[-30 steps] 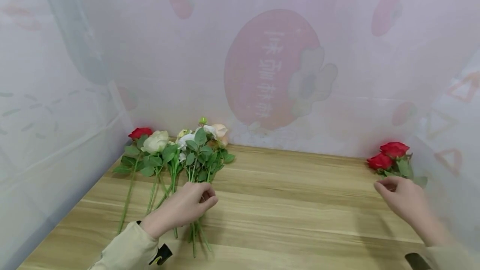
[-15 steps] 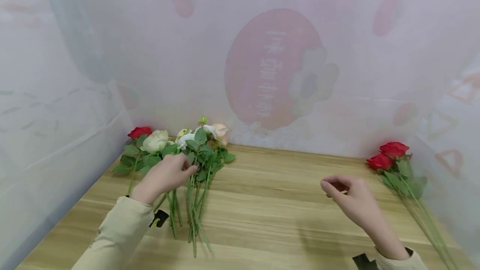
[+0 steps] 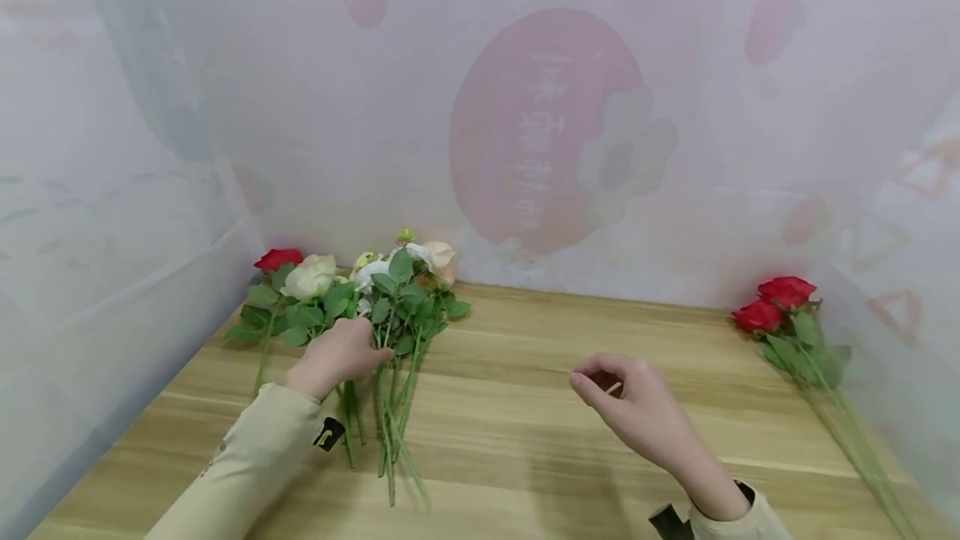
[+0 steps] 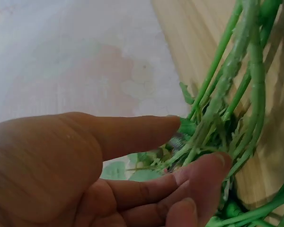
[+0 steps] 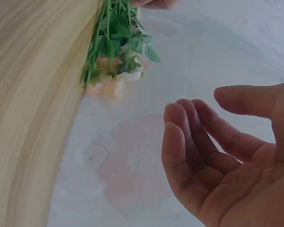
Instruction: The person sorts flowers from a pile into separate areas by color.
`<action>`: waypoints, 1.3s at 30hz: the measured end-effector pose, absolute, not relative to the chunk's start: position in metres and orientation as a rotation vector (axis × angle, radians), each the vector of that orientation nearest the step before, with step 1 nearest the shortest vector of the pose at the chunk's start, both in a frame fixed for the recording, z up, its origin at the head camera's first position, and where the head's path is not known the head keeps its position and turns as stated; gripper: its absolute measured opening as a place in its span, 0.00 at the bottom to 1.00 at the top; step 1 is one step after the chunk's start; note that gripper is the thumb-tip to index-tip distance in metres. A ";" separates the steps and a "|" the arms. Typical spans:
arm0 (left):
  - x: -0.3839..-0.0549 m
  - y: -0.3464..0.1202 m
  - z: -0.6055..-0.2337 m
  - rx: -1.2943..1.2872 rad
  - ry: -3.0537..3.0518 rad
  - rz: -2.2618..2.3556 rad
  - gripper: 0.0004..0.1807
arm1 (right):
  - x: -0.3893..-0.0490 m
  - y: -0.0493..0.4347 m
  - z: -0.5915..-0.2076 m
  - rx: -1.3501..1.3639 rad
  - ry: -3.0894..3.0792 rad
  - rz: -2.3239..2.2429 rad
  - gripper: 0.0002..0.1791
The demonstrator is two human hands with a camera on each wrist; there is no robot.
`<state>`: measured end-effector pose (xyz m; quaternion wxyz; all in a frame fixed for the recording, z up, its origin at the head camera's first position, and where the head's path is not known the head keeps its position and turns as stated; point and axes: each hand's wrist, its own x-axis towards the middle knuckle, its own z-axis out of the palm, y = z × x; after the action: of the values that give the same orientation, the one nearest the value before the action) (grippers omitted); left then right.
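My left hand [image 3: 337, 355] reaches in over the green stems [image 3: 387, 448] of the flowers lying on the left side of the table. In the left wrist view its thumb points straight at the stems [image 4: 225, 90], and the fingertips are right beside them, with a gap between thumb and fingers. The blooms beyond include a cream rose [image 3: 310, 277], white flowers [image 3: 371, 275] and a peach rose [image 3: 442, 255]. My right hand [image 3: 637, 411] hovers over the middle of the table, fingers loosely bent and nothing in them.
Two red roses [image 3: 757, 315] with long stems lie at the right edge of the wooden table [image 3: 510, 440]. Another red rose [image 3: 279, 259] lies at the far left. A pale printed curtain [image 3: 360, 132] encloses the back and both sides.
My right hand has moved left, away from the red roses at the right, to mid-table. My left hand has shifted left and farther back, then down onto the stems.
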<state>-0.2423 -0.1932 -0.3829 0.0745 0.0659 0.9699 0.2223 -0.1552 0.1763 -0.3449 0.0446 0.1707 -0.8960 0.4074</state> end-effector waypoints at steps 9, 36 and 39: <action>-0.244 -0.192 -0.392 0.118 2.963 0.613 0.24 | -0.161 0.173 -0.345 0.515 -2.754 1.236 0.06; -0.243 -0.194 -0.377 0.166 2.884 0.805 0.21 | -0.161 0.181 -0.345 0.544 -2.787 1.291 0.09; -0.244 -0.193 -0.379 0.151 2.884 0.788 0.21 | -0.162 0.182 -0.345 0.554 -2.794 1.303 0.09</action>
<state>-0.2440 -0.1934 -0.3789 0.0739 0.0503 0.9608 0.2626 -0.1616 0.1822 -0.3454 0.0048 0.1768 -0.8919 0.4162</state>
